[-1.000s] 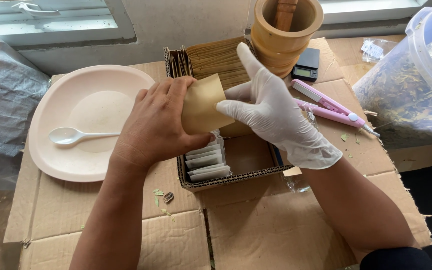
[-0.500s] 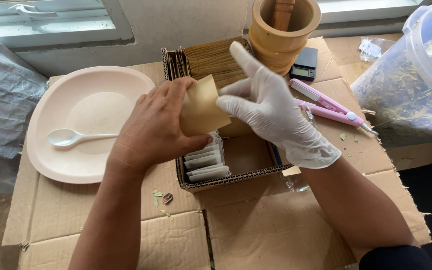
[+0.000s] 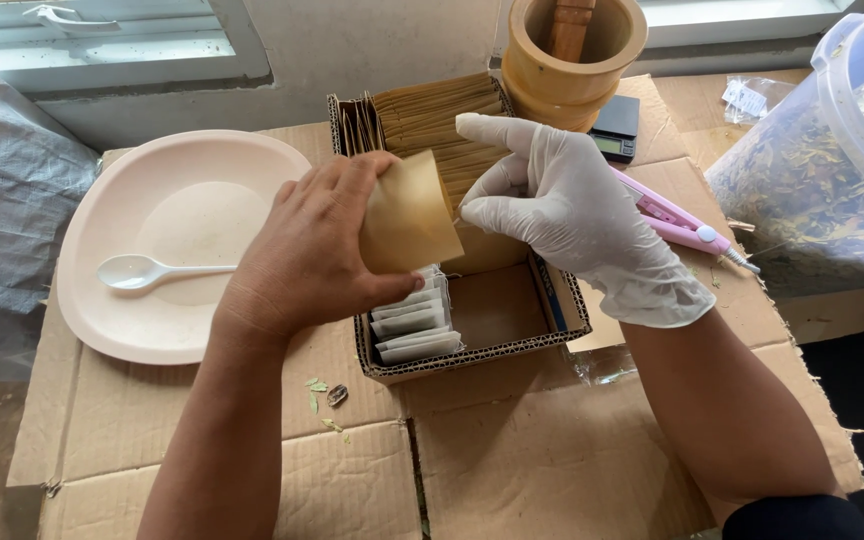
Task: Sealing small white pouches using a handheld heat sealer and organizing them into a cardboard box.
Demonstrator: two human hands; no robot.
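- Cloth, grey (image 3: 7, 190), lies bunched at the far left, against the edge of a pale pink plate (image 3: 242, 165).
- A white plastic spoon (image 3: 147, 270) rests in that plate, bowl to the left.
- The plate sits on flattened brown cardboard (image 3: 542, 460), where a few green leaf bits (image 3: 324, 395) lie near the person's forearm.
- The bare left hand (image 3: 317, 255) is closed around a tan paper pouch (image 3: 410, 215), fingers wrapped over its top and thumb beneath, holding it tilted above the open cardboard box (image 3: 472, 345).
- In the box, small white sachets (image 3: 412, 325) are stacked at the near left, and a row of tan pouches (image 3: 432, 120) stands on edge at the far end.
- The gloved right hand (image 3: 577, 215) is at the pouch's right edge, fingertips pinched narrow there and forefinger stretched out above; whether they grip the paper, I cannot tell.
- A wooden mortar with a pestle (image 3: 572, 50) stands behind, a small black scale (image 3: 617, 125) just beside it.
- A pink tool (image 3: 677, 220) lies right of the glove.
- A clear tub of dried leaves (image 3: 822, 190) fills the far right.
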